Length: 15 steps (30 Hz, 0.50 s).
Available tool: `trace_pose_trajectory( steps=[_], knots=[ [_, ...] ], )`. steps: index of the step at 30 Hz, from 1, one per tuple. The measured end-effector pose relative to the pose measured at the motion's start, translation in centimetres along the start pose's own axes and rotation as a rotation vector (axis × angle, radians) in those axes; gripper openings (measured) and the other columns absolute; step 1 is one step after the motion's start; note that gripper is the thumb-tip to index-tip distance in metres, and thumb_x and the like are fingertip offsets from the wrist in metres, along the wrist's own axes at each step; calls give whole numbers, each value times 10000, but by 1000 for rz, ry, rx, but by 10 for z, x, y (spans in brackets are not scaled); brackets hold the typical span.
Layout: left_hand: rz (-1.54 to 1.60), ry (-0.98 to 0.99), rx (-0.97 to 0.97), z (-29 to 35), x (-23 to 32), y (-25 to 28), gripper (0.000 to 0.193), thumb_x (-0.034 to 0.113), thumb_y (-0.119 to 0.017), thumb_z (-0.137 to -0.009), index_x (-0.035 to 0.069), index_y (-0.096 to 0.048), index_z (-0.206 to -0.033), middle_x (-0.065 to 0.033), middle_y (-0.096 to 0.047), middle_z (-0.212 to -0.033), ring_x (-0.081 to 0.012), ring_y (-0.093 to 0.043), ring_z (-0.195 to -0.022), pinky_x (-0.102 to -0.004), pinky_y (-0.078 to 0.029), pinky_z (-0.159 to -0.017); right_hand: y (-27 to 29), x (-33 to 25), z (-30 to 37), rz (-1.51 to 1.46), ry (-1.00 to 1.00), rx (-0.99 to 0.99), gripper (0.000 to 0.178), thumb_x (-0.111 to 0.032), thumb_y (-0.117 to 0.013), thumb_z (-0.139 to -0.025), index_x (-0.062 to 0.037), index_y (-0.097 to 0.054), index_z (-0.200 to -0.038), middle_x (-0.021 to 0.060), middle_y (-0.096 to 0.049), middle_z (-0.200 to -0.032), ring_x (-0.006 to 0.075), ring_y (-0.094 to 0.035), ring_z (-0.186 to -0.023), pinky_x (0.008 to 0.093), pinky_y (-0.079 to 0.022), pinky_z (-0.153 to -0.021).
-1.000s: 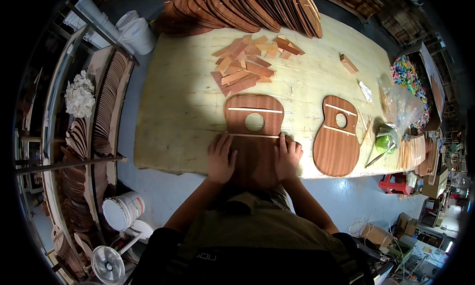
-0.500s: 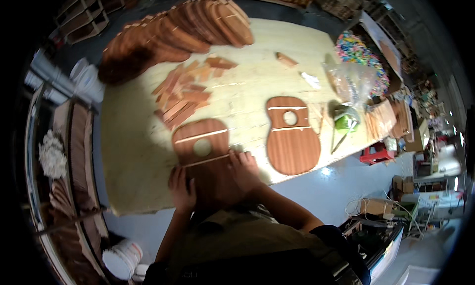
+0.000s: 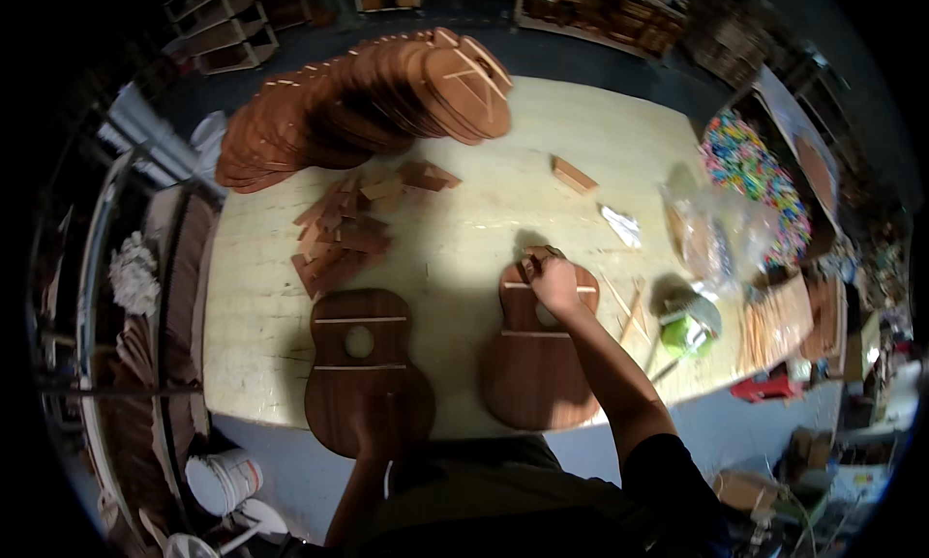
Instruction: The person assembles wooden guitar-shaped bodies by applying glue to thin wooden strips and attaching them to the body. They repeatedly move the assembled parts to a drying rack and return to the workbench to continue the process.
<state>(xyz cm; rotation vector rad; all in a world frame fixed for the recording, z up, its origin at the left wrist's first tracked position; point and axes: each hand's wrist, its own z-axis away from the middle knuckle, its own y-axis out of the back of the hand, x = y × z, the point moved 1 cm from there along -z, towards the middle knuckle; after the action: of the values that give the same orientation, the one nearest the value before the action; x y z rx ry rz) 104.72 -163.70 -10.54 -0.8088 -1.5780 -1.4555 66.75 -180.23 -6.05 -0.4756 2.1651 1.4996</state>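
Note:
Two small brown guitar-shaped wooden plates lie on the pale table, each with a round sound hole and two light cross strips. On the lower part of the left plate (image 3: 334, 403) is my left hand (image 3: 379, 424), dark in shadow, its fingers hard to make out. My right hand (image 3: 554, 279) reaches over the right plate (image 3: 530, 384), partly covering its hole. Its fingers are curled together at the plate's top edge; what they pinch is too small or hidden to name.
A long leaning row of similar plates (image 3: 329, 103) stands at the far left of the table (image 3: 542, 122). Nearby lie loose wood pieces (image 3: 339, 234). A small block (image 3: 574, 174), white crumpled scrap (image 3: 620, 226), plastic bag (image 3: 716, 229), green container (image 3: 689, 333) and thin strips (image 3: 774, 321) are rightward.
My right hand has left the left plate and moved right to the top of the other plate. My left hand stays at the left plate. The view has shifted.

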Motion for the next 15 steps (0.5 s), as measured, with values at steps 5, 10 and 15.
trace_pose_trajectory(
  steps=[5, 10, 15],
  knots=[
    [75, 164, 8, -3, 44, -29, 108, 102, -632, -869, 30, -583, -934, -43, -611, -687, -123, -586, -616, -279, -472, -570, -73, -19, -107, -47, 78, -14, 292, -218, -651, -825, -47, -632, -1061, 174, -630, -981, 364, -563, -970, 428, -479, -843],
    [123, 110, 123, 4, 33, -34, 110, 108, -643, -856, 34, -595, -923, -42, -622, -695, -113, -602, -637, -273, -488, -593, -100, -87, -160, 185, -225, -158, 661, -503, -672, -759, -57, -527, -1224, 170, -497, -1250, 332, -442, -1175, 455, -401, -953],
    [46, 58, 118, 0, 45, -37, 155, 115, -664, -837, 51, -627, -974, -76, -649, -726, -119, -632, -661, -272, -500, -614, -132, -57, -168, -183, -362, -90, 488, -412, -699, -766, -56, -617, -1090, 140, -636, -1055, 286, -598, -987, 418, -483, -811]
  ],
)
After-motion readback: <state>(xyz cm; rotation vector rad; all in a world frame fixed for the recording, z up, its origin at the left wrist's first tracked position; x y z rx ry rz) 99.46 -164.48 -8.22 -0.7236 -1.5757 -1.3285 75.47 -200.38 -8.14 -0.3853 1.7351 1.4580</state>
